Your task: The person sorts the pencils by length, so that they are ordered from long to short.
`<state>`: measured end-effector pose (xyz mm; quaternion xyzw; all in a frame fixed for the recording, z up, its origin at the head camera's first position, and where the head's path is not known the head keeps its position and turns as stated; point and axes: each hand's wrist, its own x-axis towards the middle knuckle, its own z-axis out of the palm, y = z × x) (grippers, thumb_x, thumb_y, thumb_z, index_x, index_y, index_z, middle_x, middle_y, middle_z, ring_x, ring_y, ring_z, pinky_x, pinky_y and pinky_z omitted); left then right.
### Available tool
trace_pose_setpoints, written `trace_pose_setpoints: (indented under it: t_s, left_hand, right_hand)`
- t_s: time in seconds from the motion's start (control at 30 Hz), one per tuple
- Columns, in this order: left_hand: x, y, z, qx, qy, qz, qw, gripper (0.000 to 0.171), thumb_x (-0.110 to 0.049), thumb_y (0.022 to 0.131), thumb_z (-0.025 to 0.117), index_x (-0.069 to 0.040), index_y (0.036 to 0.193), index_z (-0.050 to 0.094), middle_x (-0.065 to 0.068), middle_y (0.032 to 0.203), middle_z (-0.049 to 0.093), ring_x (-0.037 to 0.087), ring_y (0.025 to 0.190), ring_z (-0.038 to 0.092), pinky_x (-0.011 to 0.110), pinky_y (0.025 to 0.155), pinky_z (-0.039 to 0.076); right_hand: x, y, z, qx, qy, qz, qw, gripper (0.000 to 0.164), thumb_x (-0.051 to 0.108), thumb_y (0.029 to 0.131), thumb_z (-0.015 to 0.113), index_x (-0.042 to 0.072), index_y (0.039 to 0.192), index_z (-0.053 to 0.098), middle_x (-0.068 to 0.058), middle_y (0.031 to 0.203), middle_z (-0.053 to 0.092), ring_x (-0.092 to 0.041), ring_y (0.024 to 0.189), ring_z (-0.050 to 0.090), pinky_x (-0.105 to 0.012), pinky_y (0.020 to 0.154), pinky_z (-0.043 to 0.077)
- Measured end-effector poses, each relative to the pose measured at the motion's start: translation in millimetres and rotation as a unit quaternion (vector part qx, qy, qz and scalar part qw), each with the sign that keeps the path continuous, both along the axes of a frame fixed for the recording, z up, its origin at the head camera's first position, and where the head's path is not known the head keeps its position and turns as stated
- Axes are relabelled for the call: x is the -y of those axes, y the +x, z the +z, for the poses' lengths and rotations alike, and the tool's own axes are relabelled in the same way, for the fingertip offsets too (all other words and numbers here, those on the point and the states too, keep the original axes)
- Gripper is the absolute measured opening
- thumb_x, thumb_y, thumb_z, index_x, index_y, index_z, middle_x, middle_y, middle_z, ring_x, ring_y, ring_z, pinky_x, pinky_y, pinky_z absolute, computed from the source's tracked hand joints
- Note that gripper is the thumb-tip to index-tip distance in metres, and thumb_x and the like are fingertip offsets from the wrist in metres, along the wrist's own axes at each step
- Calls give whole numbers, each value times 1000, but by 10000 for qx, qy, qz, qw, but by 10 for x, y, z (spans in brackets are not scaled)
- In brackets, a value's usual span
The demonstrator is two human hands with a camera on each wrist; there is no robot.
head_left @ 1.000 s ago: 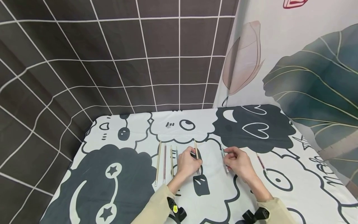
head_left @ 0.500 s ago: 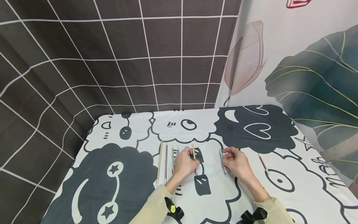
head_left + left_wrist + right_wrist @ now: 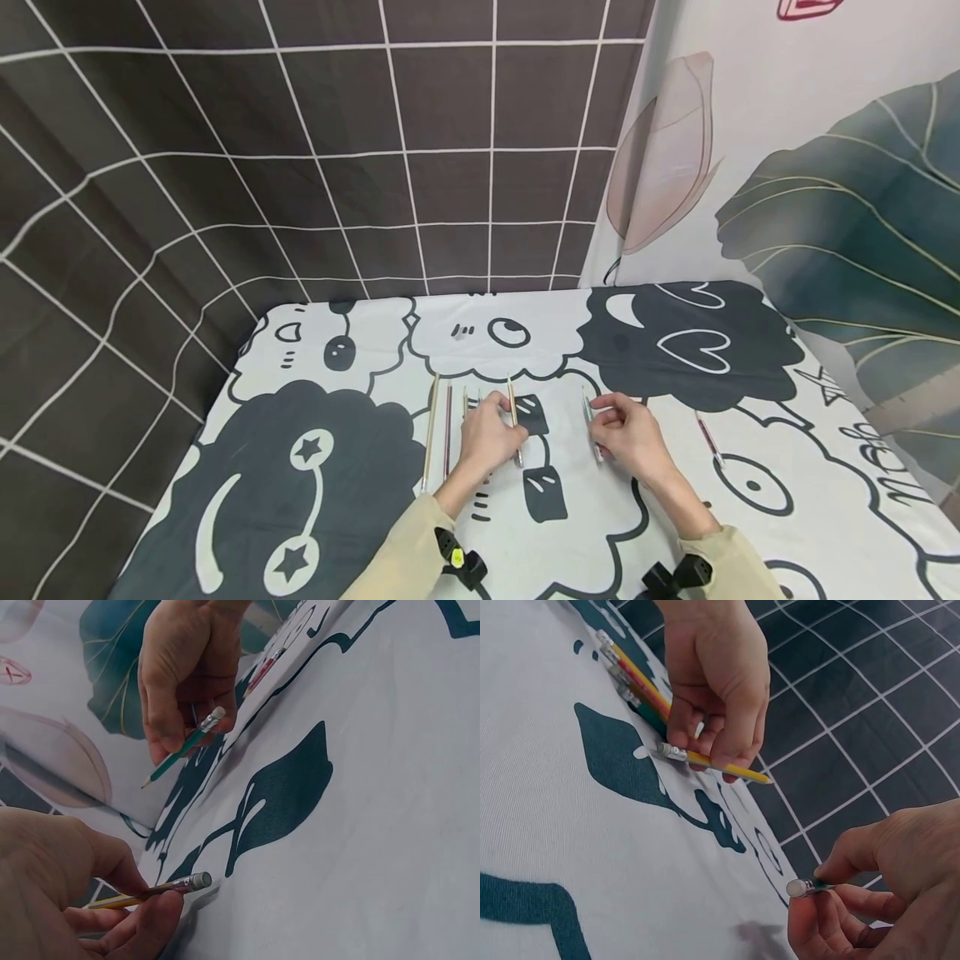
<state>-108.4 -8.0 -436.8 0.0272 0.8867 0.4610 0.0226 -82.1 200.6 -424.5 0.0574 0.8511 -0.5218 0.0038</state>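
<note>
My left hand (image 3: 486, 435) pinches a yellow pencil (image 3: 724, 768) between thumb and fingers, its eraser end toward me in the head view. A green pencil (image 3: 178, 755) with a white eraser is pinched in my right hand (image 3: 632, 435), a short way to the right. Just left of my left hand lie several pencils side by side, among them a yellow pencil (image 3: 431, 433) and a red pencil (image 3: 447, 429). My left hand partly hides the others in the head view. The right wrist view shows their eraser ends close beside that hand.
Another red pencil (image 3: 708, 439) lies slanted on the cloth to the right of my right hand. A white tablecloth (image 3: 577, 533) with dark cartoon shapes covers the table. Behind it hangs a dark grid curtain (image 3: 450, 192), with a leaf-patterned sheet (image 3: 735, 108) at the right.
My left hand has moved left with the yellow pencil, closer to the row of pencils. My right hand has also shifted slightly left, still holding the green pencil.
</note>
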Motion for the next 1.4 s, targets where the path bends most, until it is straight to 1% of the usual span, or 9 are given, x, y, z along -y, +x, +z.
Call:
trace_pose_setpoints:
  t_s: [0.17,0.33,0.5,0.63,0.77,0.87,1.03,1.27,1.4]
  left_hand:
    - [42,6,11,44,-51,-28,10000,26,-1,70,73,-5,93,61,-6,46,51,7,38,47,23,39,32]
    - [72,9,13,69,-71,-34,9999,26,-1,71,74,-5,92,60,-5,45,52,7,36,50,24,40,36]
    - [91,28,2,47,-178,20,9998,26,1,69,73,-5,91,60,-3,51,54,8,38,52,25,42,39]
    - [98,39,1,-33,-211,4,9998,26,2,68,71,-3,92,61,0,55,54,9,40,47,24,40,36]
    - [104,48,13,-90,-384,50,9992,27,2,67,72,-4,92,62,3,62,54,14,48,47,26,43,37]
    - [112,57,23,-98,-490,89,9987,28,1,66,72,-4,92,62,3,64,54,15,49,49,28,45,38]
    - [124,68,39,-71,-507,15,9987,28,2,67,71,-2,93,62,1,57,52,10,41,45,26,40,35]
    - [127,80,63,-10,-606,-83,9981,27,2,69,71,2,95,62,1,54,52,8,39,45,22,37,34]
    - [128,89,63,-43,-604,-102,9981,27,3,69,70,3,94,62,3,57,53,9,40,47,22,37,35]
  right_hand:
    - [61,-15,0,-87,28,93,9999,30,-8,82,59,-10,112,60,-12,80,61,-18,62,61,-25,51,49]
    - [132,-29,-15,-43,43,109,9999,29,-8,81,61,-8,111,61,-10,80,61,-17,63,61,-25,52,50]
    - [173,-30,-31,-49,-3,117,9999,29,-9,81,62,-8,110,61,-9,78,61,-17,63,61,-25,52,50]
    - [182,-28,-34,-56,-44,130,9999,29,-8,81,62,-8,110,61,-9,79,61,-17,64,61,-25,52,51]
    - [191,-27,-41,-62,-70,151,9998,29,-9,81,62,-8,110,61,-9,79,61,-18,63,61,-26,52,51]
    - [201,-28,-41,-87,-86,167,9998,29,-9,81,61,-8,110,61,-8,78,61,-18,63,61,-26,52,51]
    - [209,-32,-39,-90,-76,167,9998,28,-10,81,61,-9,109,61,-9,78,61,-17,62,61,-26,51,50]
    - [226,-36,-35,-90,-66,171,9998,29,-11,80,61,-9,108,62,-8,78,61,-17,61,61,-26,51,50]
    - [239,-33,-32,-81,-56,191,9998,29,-12,79,61,-9,108,62,-8,77,62,-16,60,60,-25,51,50]
